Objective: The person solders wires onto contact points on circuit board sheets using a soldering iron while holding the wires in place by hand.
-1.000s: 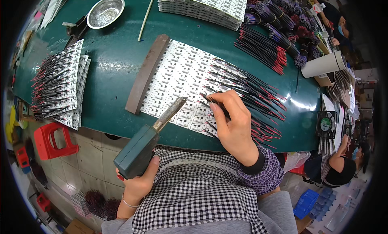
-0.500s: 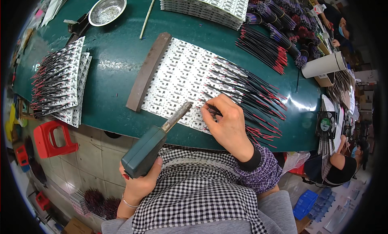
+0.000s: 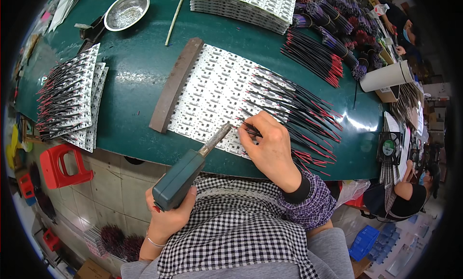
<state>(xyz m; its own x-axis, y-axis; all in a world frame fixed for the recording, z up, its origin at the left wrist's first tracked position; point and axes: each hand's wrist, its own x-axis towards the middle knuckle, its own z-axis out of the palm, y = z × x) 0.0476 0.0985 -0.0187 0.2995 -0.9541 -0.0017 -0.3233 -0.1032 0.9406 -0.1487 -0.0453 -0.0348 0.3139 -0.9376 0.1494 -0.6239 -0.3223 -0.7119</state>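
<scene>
My left hand (image 3: 171, 219) is wrapped round the green body of a soldering gun (image 3: 178, 179). Its metal barrel points up and right, the tip close to the fingertips of my right hand (image 3: 272, 151). Those fingers are pinched on a thin black wire (image 3: 251, 130) with red ends, over the near right part of a white circuit board sheet (image 3: 212, 81). Rows of small dark parts cover the sheet. Many black wires (image 3: 308, 117) lie across its right side, their other ends reaching past the edge. A brown bar (image 3: 176, 86) rests along the sheet's left edge.
Boards with wires (image 3: 72, 98) are stacked at the table's left. A metal bowl (image 3: 126, 16), a thin stick (image 3: 175, 19) and a board stack (image 3: 241, 11) are at the back. Loose wires (image 3: 313, 57), a white roll (image 3: 387, 77) and a small fan (image 3: 388, 147) are right. Other people sit beyond.
The soldering gun and my left hand have moved slightly up and right, bringing the tip nearer my right fingertips. My right hand has barely shifted and keeps its pinch.
</scene>
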